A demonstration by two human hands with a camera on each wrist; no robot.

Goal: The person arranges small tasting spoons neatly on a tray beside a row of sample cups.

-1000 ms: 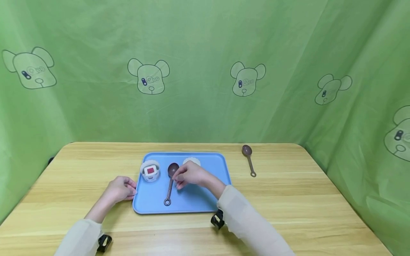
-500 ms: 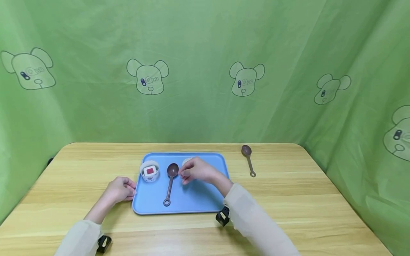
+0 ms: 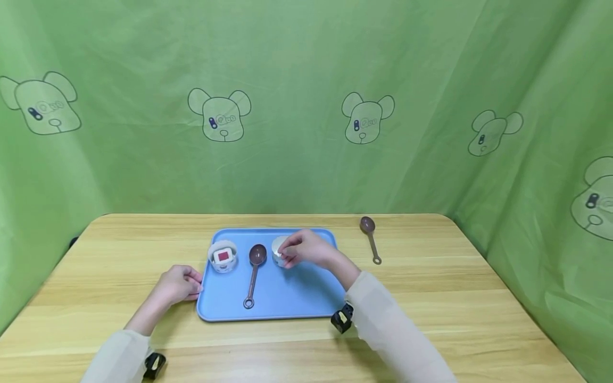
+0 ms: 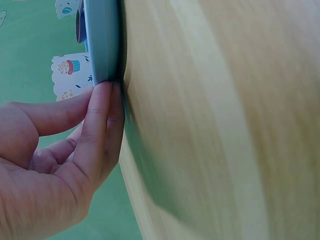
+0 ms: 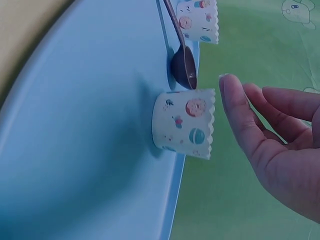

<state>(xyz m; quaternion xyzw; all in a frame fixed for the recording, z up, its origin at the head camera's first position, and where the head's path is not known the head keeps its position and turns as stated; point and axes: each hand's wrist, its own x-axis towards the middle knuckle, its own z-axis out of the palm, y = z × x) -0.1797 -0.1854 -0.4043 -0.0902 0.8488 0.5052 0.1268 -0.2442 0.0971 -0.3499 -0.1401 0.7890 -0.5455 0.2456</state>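
Observation:
My left hand point(image 3: 178, 283) pinches the left rim of the blue tray point(image 3: 287, 298) between thumb and fingers. Above the paper cup point(image 5: 181, 122) on the tray's right half hovers my right hand point(image 3: 308, 248), its fingers loosely bent, holding nothing. In the right wrist view a small gap separates the fingertips from the cup's scalloped rim. A brown spoon point(image 3: 257, 255) lies bowl-up in the middle of the tray, handle toward the front. At the tray's left stands a second printed paper cup point(image 3: 224, 267) with a white block point(image 3: 223, 256) bearing a red square in it.
Another brown spoon point(image 3: 367, 225) lies on the wooden table point(image 3: 431, 298), right of the tray. Green curtains point(image 3: 306, 175) with bear-head prints hang behind and beside the table.
My right hand has moved from beside the spoon's bowl rightward and away from me, to over the right cup. The left hand keeps its grip on the tray rim.

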